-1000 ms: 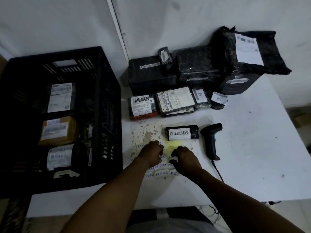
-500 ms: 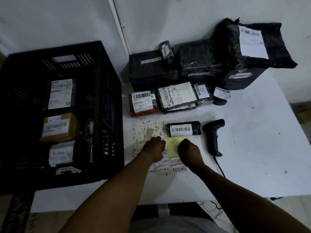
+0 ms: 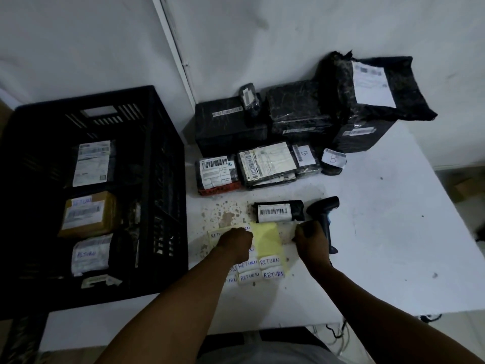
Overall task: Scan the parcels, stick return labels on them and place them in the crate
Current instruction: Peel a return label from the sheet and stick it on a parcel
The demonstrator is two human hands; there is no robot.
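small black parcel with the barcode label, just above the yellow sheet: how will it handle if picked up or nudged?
The small black parcel looks film-wrapped and glossy, so likely a bit slippery. Its rounded, roll-like shape suggests it may roll if nudged across its long side. It is small next to the scanner, so probably light enough for a one-hand grip, though weight cannot be seen.

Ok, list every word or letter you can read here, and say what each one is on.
"RETURN": white stickers on the yellow sheet.
"RETURN": brown parcel in the crate.
"RETURN": white parcel in the crate.
"B": small black parcel.
"B": label on round parcel.
Barcode and address labels elsewhere: too small or blurred to read.
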